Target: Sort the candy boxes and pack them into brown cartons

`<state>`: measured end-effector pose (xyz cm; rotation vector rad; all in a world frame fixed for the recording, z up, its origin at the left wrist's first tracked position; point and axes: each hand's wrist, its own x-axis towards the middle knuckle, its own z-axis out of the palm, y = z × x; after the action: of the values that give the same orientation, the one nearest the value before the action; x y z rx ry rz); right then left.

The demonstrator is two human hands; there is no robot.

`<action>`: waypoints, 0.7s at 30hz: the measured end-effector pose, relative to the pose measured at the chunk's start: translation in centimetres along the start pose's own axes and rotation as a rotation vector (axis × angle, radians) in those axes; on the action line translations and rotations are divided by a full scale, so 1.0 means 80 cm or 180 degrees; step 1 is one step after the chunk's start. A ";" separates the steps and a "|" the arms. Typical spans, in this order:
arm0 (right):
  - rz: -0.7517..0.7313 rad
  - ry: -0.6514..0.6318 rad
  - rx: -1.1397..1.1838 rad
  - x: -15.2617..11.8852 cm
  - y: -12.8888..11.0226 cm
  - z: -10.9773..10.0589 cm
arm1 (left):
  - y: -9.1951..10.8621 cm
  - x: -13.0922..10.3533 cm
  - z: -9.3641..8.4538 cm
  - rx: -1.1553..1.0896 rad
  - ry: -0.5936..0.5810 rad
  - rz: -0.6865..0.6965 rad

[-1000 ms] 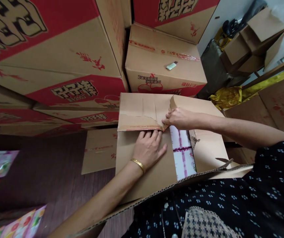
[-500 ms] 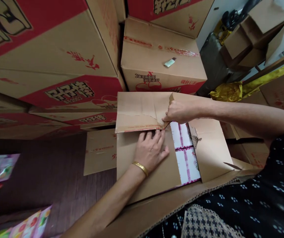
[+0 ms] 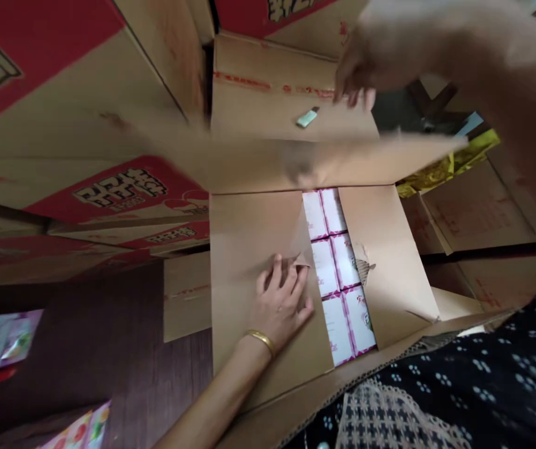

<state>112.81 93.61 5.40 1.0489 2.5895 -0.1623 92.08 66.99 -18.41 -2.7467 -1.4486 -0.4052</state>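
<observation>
An opened cardboard carton (image 3: 258, 224) lies before me, with several white boxes with pink edges (image 3: 327, 265) showing between its inner flaps. My left hand (image 3: 281, 300), a gold bangle at the wrist, rests flat on the left inner flap with fingers spread, near a small torn paper edge (image 3: 301, 262). Above the far side, my right hand (image 3: 365, 68) is raised and blurred, fingers loosely apart and nothing visible in them. The far outer flap (image 3: 249, 163) stands up, smeared by motion. On the right inner flap (image 3: 389, 249) there is a torn patch.
Stacked red-and-brown cartons (image 3: 122, 187) rise at the left and behind. A small pale green cutter-like object (image 3: 307, 117) lies on the carton (image 3: 258, 106) beyond. Yellow plastic (image 3: 429, 178) and more cartons (image 3: 478, 199) are at the right. Colourful packets (image 3: 19, 337) lie at lower left.
My right hand has let go of the far flap and moved up and away. That flap has swung up, uncovering more white boxes. My left hand is slightly lower in view.
</observation>
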 end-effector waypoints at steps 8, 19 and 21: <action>-0.1000 0.1078 0.0288 -0.016 -0.075 0.056 | -0.008 0.011 -0.007 -0.0180 -0.0792 -0.0380; -0.1035 -0.1181 0.1010 -0.150 -0.140 0.197 | -0.016 0.044 -0.010 -0.0943 -0.1308 0.0373; -0.1186 -0.1146 0.1016 -0.151 -0.133 0.214 | -0.011 0.062 -0.011 -0.0978 -0.1345 0.0766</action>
<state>118.14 74.06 -6.60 0.5479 2.4386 -0.7996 93.83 71.36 -16.51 -3.3655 -1.1692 -0.0394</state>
